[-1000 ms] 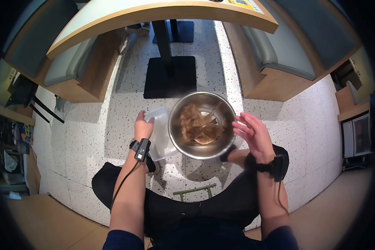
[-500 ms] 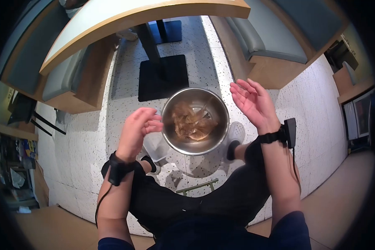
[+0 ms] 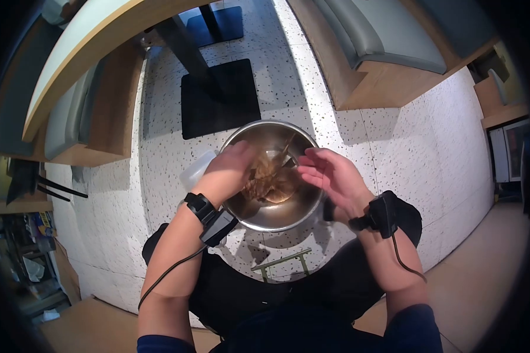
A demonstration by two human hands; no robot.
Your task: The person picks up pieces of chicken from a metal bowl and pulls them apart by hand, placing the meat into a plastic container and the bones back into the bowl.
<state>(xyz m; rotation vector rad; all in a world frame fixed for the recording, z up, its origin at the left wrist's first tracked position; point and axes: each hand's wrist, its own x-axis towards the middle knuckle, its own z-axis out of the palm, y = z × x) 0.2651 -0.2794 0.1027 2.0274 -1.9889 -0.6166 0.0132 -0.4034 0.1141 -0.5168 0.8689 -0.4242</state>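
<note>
A round steel bowl (image 3: 271, 226) stands on the floor between my feet. Inside it lie crinkled, thin brown pieces (image 3: 271, 182) of a kind I cannot make out. My left hand (image 3: 232, 167) reaches over the bowl's left rim, its slightly blurred fingers stretched down toward the brown pieces. Over the right rim, my right hand (image 3: 333, 176) is open, palm turned inward and fingers apart. Both wrists wear black straps with small cabled devices. A translucent plastic container (image 3: 195, 172) sits just left of the bowl, partly hidden by my left hand and forearm.
Ahead, a wood-edged table (image 3: 70, 67) rises over a black square pedestal base (image 3: 221, 97). Bench seats flank the aisle, with a grey cushioned bench (image 3: 388, 44) at right. A green metal bar frame (image 3: 282, 262) shows between my knees. Shelves with packages (image 3: 41, 223) stand at far left.
Both hands have moved inward over the bowl, the left one rightward across its rim, the right one down and left. The view has shifted, bringing the plastic container out at the bowl's left.
</note>
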